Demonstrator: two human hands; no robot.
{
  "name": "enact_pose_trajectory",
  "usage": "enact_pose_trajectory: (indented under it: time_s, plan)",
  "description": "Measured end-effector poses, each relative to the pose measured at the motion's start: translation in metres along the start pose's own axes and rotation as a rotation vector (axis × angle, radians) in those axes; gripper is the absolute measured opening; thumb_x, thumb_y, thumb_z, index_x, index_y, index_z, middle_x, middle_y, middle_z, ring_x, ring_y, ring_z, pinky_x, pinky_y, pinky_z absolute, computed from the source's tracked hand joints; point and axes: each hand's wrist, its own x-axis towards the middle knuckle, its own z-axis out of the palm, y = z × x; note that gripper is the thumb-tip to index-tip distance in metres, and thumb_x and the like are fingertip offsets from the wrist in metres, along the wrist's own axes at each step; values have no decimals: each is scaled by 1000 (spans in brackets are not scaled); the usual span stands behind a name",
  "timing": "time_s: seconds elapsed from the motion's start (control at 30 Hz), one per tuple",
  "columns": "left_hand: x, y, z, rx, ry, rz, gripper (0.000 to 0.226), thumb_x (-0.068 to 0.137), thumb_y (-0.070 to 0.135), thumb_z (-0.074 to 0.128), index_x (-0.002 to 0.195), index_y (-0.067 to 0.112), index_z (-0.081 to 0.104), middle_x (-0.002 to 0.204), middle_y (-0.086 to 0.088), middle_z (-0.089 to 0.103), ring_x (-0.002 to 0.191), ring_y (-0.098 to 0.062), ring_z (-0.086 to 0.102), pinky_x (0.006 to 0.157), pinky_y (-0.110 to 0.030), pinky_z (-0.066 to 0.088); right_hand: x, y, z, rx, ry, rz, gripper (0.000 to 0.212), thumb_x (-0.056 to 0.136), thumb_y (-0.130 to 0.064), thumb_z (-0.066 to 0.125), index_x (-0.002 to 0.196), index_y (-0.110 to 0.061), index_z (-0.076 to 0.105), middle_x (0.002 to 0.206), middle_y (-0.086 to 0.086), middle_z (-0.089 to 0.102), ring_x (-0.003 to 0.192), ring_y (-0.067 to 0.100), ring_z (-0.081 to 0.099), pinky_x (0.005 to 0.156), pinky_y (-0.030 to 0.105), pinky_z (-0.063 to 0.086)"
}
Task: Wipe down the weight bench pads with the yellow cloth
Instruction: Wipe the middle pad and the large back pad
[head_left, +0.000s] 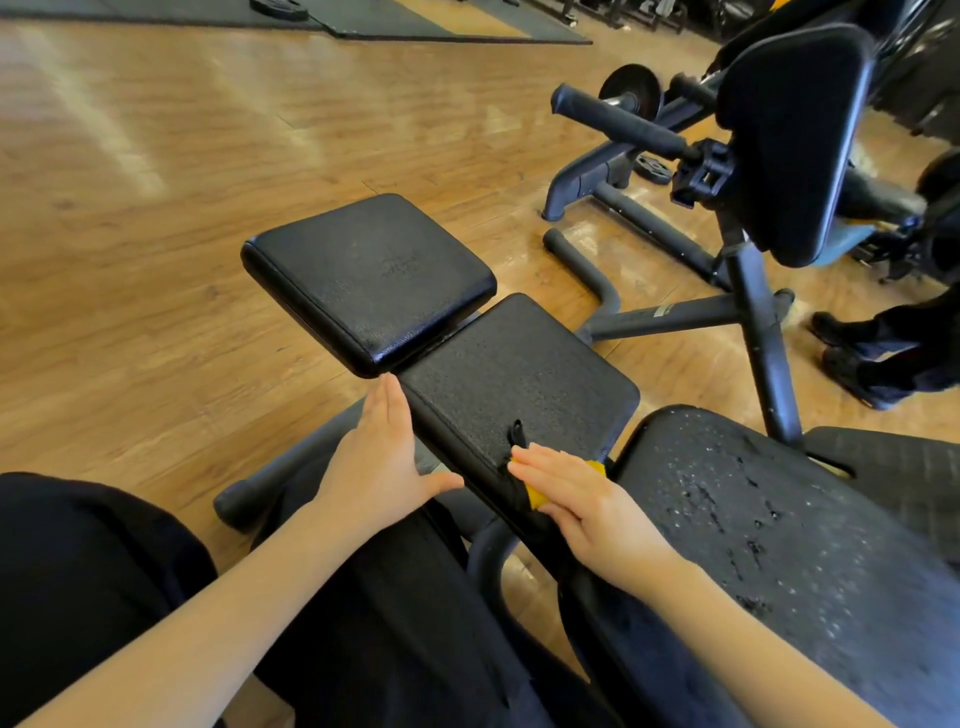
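Observation:
The weight bench has black pads: a square far pad (369, 280), a middle pad (519, 384) and a large worn near pad (779, 545) with flaking spots. My right hand (587, 504) lies flat, fingers straight, pressing the yellow cloth (537, 498) onto the near corner of the middle pad; only small yellow edges show under the palm. A short black strap loop (518, 434) sticks up just beyond the fingertips. My left hand (382, 452) rests open against the left side edge of the middle pad, thumb spread toward the right.
Wooden floor (156, 208) stretches left and ahead. Another machine with an upright black pad (795, 140), padded handle (618, 122) and metal frame (665, 317) stands at the right. A person's dark shoes (857, 358) are at the far right. My dark-clothed legs (104, 571) fill the lower left.

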Motion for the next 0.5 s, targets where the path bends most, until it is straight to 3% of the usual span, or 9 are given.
enact_pose_trajectory:
  time_s: [0.07, 0.17, 0.33, 0.5]
  plan:
    - [0, -1, 0, -9, -3, 7, 128, 69, 62, 68, 145, 3, -17, 157, -11, -11, 145, -20, -5, 117, -36, 17, 7, 17, -6, 14, 29, 32, 40, 87, -11, 46, 126, -12, 53, 134, -6, 43, 130, 7, 34, 112, 11, 13]
    - [-2, -3, 0, -8, -4, 24, 126, 70, 62, 67, 145, 4, -17, 157, -10, -12, 145, -19, -5, 116, -36, 17, 29, 52, -23, 36, 118, 284, 42, 88, 1, 51, 127, -12, 52, 135, -5, 44, 132, 11, 35, 112, 14, 15]
    - [-3, -4, 0, 4, -10, 30, 124, 73, 60, 65, 145, 6, -20, 157, -7, -15, 145, -18, -7, 114, -35, 20, 62, 91, -43, 42, 190, 596, 42, 92, -4, 46, 133, -16, 46, 144, 4, 41, 135, 19, 35, 108, 20, 20]
    - [-3, -3, 0, 3, -11, 28, 127, 70, 63, 66, 145, 5, -18, 157, -9, -13, 145, -19, -6, 115, -35, 18, 65, 68, -24, -13, 248, 637, 43, 94, -6, 43, 136, -15, 43, 147, 2, 36, 138, 19, 27, 113, 29, 16]
